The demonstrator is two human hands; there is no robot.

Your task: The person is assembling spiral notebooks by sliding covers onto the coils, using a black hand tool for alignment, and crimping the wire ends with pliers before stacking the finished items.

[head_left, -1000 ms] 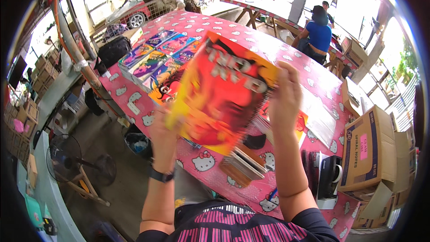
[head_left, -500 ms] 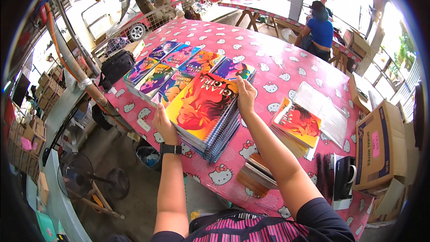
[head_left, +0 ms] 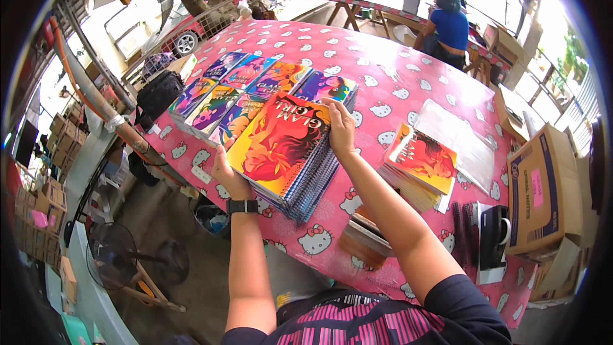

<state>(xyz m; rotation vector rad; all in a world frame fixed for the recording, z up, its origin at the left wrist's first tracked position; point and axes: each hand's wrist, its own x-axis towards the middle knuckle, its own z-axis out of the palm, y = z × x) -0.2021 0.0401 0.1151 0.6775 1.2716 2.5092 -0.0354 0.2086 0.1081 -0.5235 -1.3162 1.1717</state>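
Note:
A thick stack of spiral notebooks [head_left: 276,142] with red, orange and yellow covers rests on the pink patterned table, its wire-bound edges toward me and to the right. My left hand [head_left: 228,172], wearing a dark wristwatch [head_left: 242,206], grips the stack's left side with the thumb up at its edge. My right hand [head_left: 341,129] clasps the far right corner, its fingertips partly hidden. Directly behind lie rows of other notebook stacks [head_left: 263,82] with purple, blue and orange covers, close against the held stack.
Right of my right forearm is a pile of loose orange-red covers [head_left: 424,160] beside clear plastic sheets [head_left: 456,144]. Nearer me lie brown boards [head_left: 365,243], black binding coils [head_left: 465,233] and a black device [head_left: 491,236]. A cardboard box [head_left: 543,191] stands right; a person [head_left: 450,29] sits beyond.
My hands stay on the notebook stack with little movement; the right hand's fingers have shifted slightly along the corner. The whole view has moved a little.

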